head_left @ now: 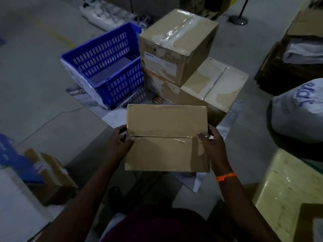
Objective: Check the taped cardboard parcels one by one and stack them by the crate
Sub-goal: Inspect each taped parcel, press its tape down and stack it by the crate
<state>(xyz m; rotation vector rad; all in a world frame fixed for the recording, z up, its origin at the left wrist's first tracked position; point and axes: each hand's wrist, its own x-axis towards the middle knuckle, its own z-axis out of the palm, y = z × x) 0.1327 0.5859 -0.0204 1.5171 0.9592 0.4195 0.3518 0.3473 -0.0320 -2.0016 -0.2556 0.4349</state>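
Note:
I hold a flat brown cardboard parcel [167, 138] level in front of me, its clear-taped seam running across the top. My left hand [120, 138] grips its left edge and my right hand [212, 138] grips its right edge, thumbs on top. Beyond it, a blue slotted plastic crate [106, 67] stands on the floor. Right beside the crate, a taped cube-shaped parcel [178, 42] sits on a wider, lower parcel [215, 86].
A white printed sack [297, 112] lies at the right, with open cartons [304, 41] behind it. A pale wrapped block [286, 186] is at the lower right. A small brown box [50, 175] and blue item sit at the lower left. A stanchion base [238, 20] stands far back.

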